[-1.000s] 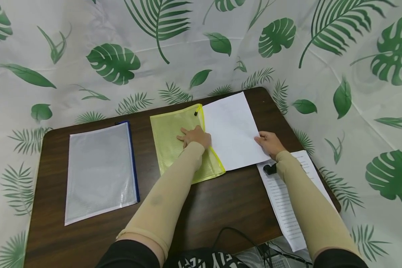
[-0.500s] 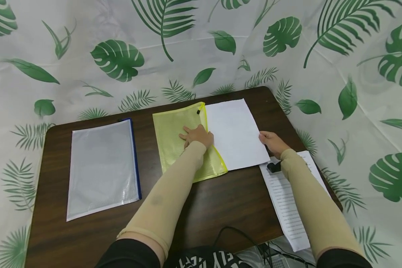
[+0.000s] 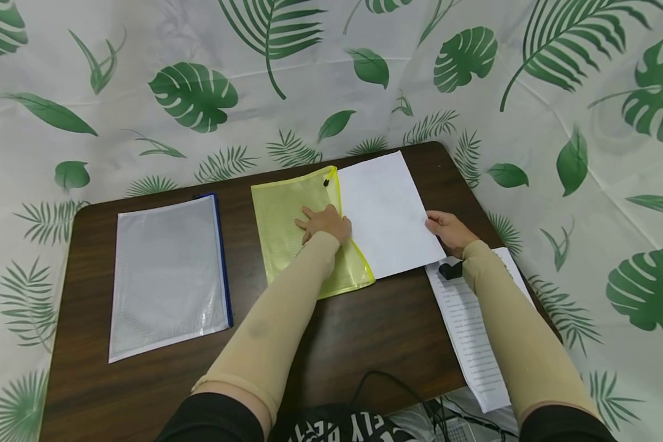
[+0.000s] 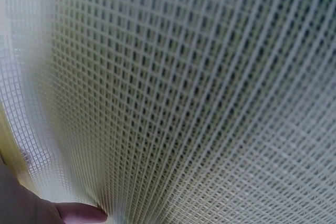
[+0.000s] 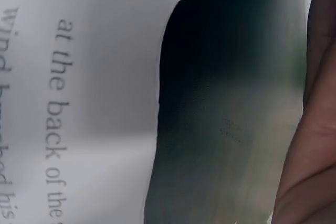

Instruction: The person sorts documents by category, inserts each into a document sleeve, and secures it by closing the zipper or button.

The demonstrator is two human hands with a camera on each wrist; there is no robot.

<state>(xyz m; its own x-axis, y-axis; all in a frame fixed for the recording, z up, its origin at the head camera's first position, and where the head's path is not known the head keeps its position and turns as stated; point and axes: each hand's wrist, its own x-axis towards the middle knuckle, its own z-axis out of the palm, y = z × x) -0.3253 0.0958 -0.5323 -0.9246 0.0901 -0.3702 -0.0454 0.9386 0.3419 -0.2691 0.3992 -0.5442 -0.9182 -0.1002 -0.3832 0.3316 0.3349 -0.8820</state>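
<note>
A yellow mesh zipper pouch (image 3: pixel 282 215) lies on the table, its zipper side facing right. My left hand (image 3: pixel 325 226) rests on it with fingers spread, near the opening. In the left wrist view the mesh of the pouch (image 4: pixel 184 87) fills the frame, with a thumb at the bottom left. White paper (image 3: pixel 387 215) sticks out of the pouch to the right, its left part hidden inside. My right hand (image 3: pixel 449 230) pinches the paper's right edge between thumb and fingers. In the right wrist view, part of the palm shows at the right.
A clear mesh pouch with a blue zipper (image 3: pixel 168 279) lies on the left of the dark wooden table (image 3: pixel 376 344). Printed sheets (image 3: pixel 469 344) lie under the right forearm, overhanging the front edge. Black cables (image 3: pixel 398 383) run at the front edge.
Over the last half second the paper's far corner has shifted away from me, and my right hand has moved slightly with it. My left hand has stayed on the yellow pouch.
</note>
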